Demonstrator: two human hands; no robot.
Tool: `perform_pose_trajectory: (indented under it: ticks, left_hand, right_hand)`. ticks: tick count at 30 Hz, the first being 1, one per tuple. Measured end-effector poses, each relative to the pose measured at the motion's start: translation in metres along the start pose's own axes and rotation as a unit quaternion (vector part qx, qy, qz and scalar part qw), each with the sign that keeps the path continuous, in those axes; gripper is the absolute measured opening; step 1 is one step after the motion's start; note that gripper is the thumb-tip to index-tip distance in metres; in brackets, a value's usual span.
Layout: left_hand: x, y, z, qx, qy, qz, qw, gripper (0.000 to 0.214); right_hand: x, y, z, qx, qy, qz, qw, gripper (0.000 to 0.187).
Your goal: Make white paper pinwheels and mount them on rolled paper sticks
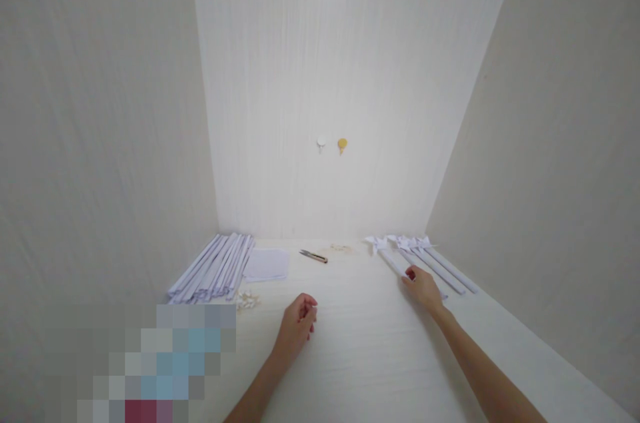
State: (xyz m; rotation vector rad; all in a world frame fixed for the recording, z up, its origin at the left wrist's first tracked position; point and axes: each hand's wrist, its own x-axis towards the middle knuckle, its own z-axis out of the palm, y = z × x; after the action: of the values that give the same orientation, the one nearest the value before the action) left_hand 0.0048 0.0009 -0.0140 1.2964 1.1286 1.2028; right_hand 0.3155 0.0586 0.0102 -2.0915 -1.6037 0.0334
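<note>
My right hand (pixel 423 288) is closed around the rolled-paper stick of a white paper pinwheel (pixel 393 263), whose folded head points to the far edge. Just to its right, several similar paper pinwheels (pixel 440 266) lie side by side, their heads overlapping. My left hand (pixel 300 320) hovers at or over the middle of the table with fingers loosely curled, and nothing shows in it. Left of it lies a small heap of little pale pieces (pixel 247 301). A pair of thread snips (pixel 314 256) rests beyond my left hand.
A bundle of rolled white paper sticks (pixel 215 270) lies at the left wall, beside a stack of square paper sheets (pixel 267 264). Small pale bits (pixel 341 248) are scattered near the back wall. A white hook (pixel 321 142) and a yellow hook (pixel 342 144) are on that wall. A blurred patch covers the lower left.
</note>
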Motion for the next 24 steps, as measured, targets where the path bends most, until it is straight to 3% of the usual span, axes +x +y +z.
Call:
perform_pose_trajectory:
  ticks: [24]
  left_hand:
    - [0.0, 0.002, 0.0, 0.011, 0.0, -0.021, 1.0, 0.011]
  right_hand:
    - [0.017, 0.004, 0.005, -0.038, -0.017, 0.059, 0.997, 0.02]
